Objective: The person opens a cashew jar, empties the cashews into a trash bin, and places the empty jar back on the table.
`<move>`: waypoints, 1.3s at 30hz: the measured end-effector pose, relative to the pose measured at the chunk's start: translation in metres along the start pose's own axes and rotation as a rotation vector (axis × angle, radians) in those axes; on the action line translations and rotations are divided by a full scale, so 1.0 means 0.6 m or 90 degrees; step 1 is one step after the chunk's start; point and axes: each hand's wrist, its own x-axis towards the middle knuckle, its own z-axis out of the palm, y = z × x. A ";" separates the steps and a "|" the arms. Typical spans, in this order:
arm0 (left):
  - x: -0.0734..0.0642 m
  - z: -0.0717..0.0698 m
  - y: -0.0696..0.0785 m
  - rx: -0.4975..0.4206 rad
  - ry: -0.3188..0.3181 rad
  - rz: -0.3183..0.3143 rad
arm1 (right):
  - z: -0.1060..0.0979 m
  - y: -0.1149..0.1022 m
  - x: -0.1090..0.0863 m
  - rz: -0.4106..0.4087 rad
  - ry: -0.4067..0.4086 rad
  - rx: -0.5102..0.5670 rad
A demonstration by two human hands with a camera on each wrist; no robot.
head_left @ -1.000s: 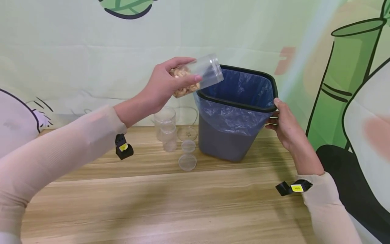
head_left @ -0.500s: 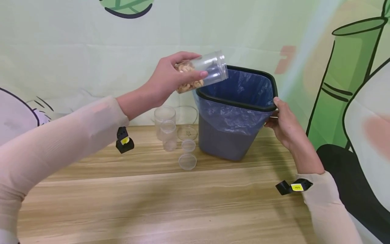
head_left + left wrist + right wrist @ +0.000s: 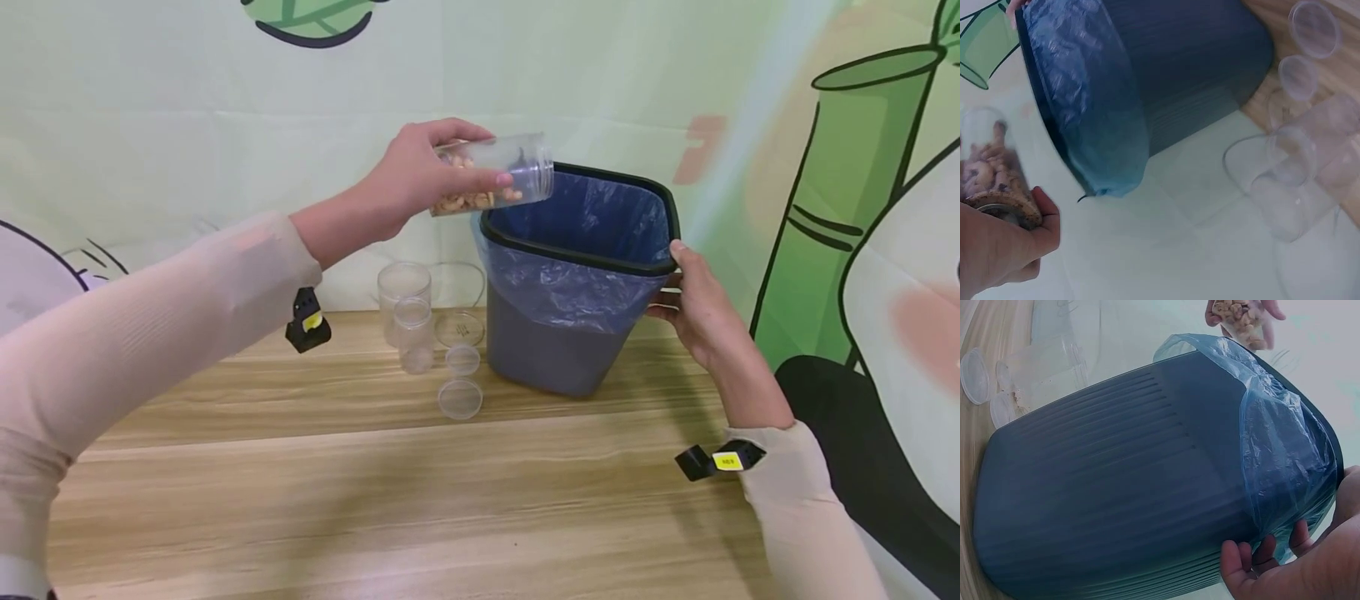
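My left hand (image 3: 420,171) grips a clear plastic jar (image 3: 517,152) above the left rim of a grey trash bin (image 3: 547,354). The jar lies almost level, its uncapped mouth pointing right over the bin opening. Cashew nuts (image 3: 468,202) fill its base end, and a few lie along the lower side towards the mouth. At the bin's right corner my right hand (image 3: 708,312) holds the black rim, thumb on top and fingers curled below. A blue plastic bag (image 3: 1285,444) lines the bin and folds over its outside. The bin's floor is hidden from the head view.
Left of the bin, a wide clear jar (image 3: 393,279) and a narrower clear jar (image 3: 415,337) stand on the wooden table (image 3: 360,500). Several clear round lids lie beside them, including a front lid (image 3: 461,399). A printed cloth backdrop (image 3: 225,167) hangs right behind.
The left hand has risen slightly and shifted right, turning the jar closer to level. Some cashews have slid towards the mouth. The right hand and the bin stay put.
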 end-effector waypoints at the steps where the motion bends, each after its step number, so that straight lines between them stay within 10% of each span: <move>1: 0.002 -0.002 0.002 0.012 -0.004 -0.001 | 0.000 0.000 0.000 -0.002 -0.001 0.001; 20: 0.018 -0.007 0.032 0.113 -0.038 -0.004 | -0.001 -0.003 0.003 -0.016 -0.004 -0.010; 39: 0.017 0.006 0.037 0.083 -0.059 0.020 | -0.002 -0.012 0.001 0.016 -0.046 -0.059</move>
